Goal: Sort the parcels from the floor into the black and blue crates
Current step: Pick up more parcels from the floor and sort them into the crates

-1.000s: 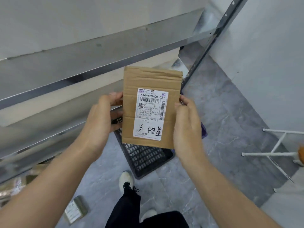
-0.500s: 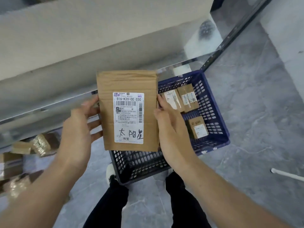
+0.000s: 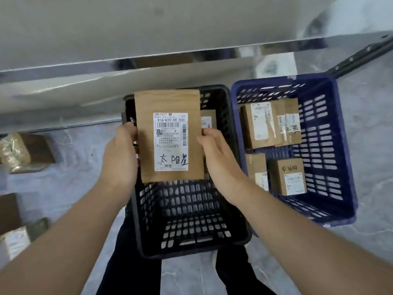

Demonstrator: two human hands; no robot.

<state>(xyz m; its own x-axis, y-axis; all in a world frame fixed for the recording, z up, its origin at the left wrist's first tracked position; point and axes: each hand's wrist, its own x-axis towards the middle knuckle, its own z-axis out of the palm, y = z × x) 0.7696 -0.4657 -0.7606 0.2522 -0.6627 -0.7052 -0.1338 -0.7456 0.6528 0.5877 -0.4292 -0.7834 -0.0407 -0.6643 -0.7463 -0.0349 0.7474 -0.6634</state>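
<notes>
both hands hold one flat brown parcel (image 3: 170, 136) upright over the black crate (image 3: 191, 220), label facing the camera. the left hand (image 3: 121, 154) pinches its left edge and the right hand (image 3: 214, 152) pinches its right edge, fingers wrapped behind, so neither hand is free or spread wide. the parcel's long axis runs near to far, its lower edge hanging above the crate's open middle and its upper edge reaching toward the far rim.

the relation that matters here — the parcel sits straight over the black crate, not the blue crate (image 3: 323, 145), which stands touching it on the right. if the black crate is the target, the move looks like a simple lowering and release; the floor of that crate appears mostly bare, with one small box (image 3: 208, 121) showing at the far side just behind the parcel. if the label calls for blue, the parcel would have to travel right, and the right hand is the nearer one to carry it across. which crate the label calls for cannot be told from here.

the blue crate already holds several boxes (image 3: 274, 124). on the floor at the left, more wrapped parcels (image 3: 23, 153) wait under the metal shelf (image 3: 191, 54) — so by my reading the sorting is partway done.
</notes>
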